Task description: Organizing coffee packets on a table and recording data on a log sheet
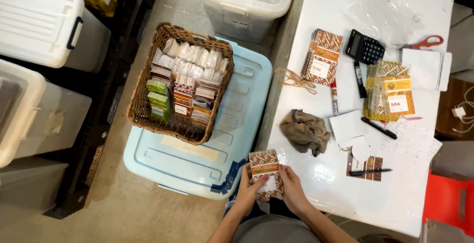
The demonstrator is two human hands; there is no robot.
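While both hands grip the small patterned packet [265, 173] at the near edge of the white table [395, 203], the left hand [248, 191] curls around its left side and the right hand [292, 189] closes on its right. Judging by the head view, a steady two-sided hold suits it; the wicker basket [143, 105] of similar packets sits up-left of the packet, the brown cloth [305, 131] just beyond it.
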